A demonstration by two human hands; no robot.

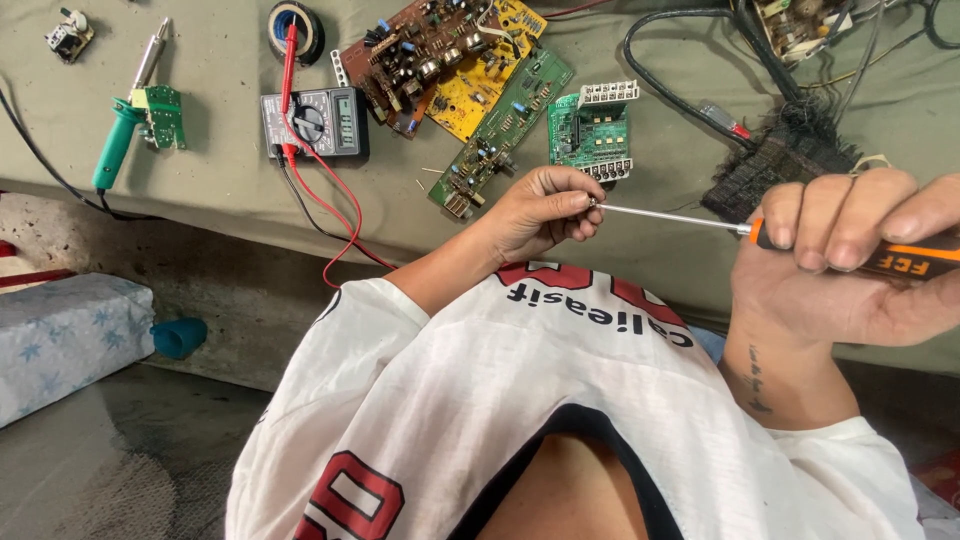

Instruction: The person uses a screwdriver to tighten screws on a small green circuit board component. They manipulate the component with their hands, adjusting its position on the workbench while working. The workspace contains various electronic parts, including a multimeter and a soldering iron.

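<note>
Orange-handled screwdriver [800,232] clamped in right hand [850,260], its tip pinched in the closed grip of left hand [540,212], held over bench [220,170] front edge, green circuit board [590,130] just beyond, multimeter [315,122] well left, blue patterned box [60,335] below.

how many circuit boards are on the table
6: brown board, yellow board, long green board and white-connector board clustered above the left hand; small green board by the soldering iron; cut-off board at top right. Others may be hidden.
</note>
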